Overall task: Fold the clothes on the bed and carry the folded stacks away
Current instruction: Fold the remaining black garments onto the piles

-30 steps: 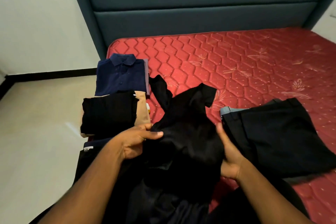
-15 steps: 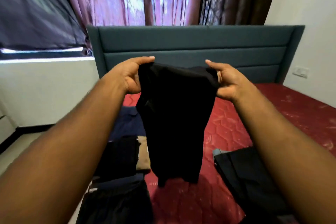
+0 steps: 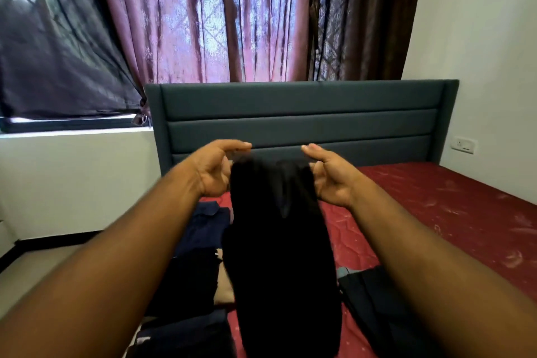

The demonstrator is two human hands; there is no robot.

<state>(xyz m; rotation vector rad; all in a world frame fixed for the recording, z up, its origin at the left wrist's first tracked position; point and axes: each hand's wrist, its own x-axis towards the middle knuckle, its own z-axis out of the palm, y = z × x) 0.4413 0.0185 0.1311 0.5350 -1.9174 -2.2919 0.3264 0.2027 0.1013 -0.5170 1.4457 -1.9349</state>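
Note:
A black garment (image 3: 279, 256) hangs in the air in front of me, bunched narrow and long, over the red mattress (image 3: 436, 212). My left hand (image 3: 213, 171) is at its upper left edge and my right hand (image 3: 331, 180) at its upper right edge. Both thumbs are lifted off the cloth, while the fingers curl in against its top corners. Below on the left lie a folded navy polo (image 3: 203, 227), a folded black piece (image 3: 189, 279) on a tan one (image 3: 225, 285), and another dark garment (image 3: 186, 334). Folded black trousers (image 3: 369, 299) lie on the right.
A dark teal headboard (image 3: 302, 119) stands behind the mattress, with purple curtains (image 3: 203, 17) above it. White walls close in on the left and right, and a socket (image 3: 463, 145) sits on the right wall. Pale floor (image 3: 29, 270) runs along the bed's left side.
My hands lifted the black garment from the bed to chest height. Since half a second ago they moved closer together, the cloth bunched narrower, and both thumbs lifted off its top edge.

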